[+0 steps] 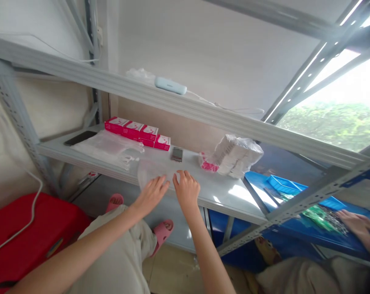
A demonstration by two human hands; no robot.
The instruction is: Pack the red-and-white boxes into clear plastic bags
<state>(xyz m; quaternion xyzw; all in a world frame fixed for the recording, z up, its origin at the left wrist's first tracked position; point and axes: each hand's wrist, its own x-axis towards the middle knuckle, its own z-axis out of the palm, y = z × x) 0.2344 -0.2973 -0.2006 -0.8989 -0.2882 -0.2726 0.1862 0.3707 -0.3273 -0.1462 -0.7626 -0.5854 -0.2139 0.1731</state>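
A clear plastic bag (148, 169) lies on the grey shelf near its front edge. My left hand (152, 194) is closed on the bag's near edge, thumb and fingers together. Close beside it, my right hand (187, 190) has curled fingers and appears to pinch the bag's right end; the film there is hard to see. Just beyond my hands a small square device (176, 154) with a grey screen rests on the shelf. Left of the bag is a flat stack of clear plastic bags (107, 148).
Several pink and white boxes (131, 130) line the shelf's back left, near a dark phone (80, 138). A plastic-wrapped bundle (236, 157) stands at right. An upper beam (142, 94) crosses above. Another person's hand (353, 222) is over a blue table at far right.
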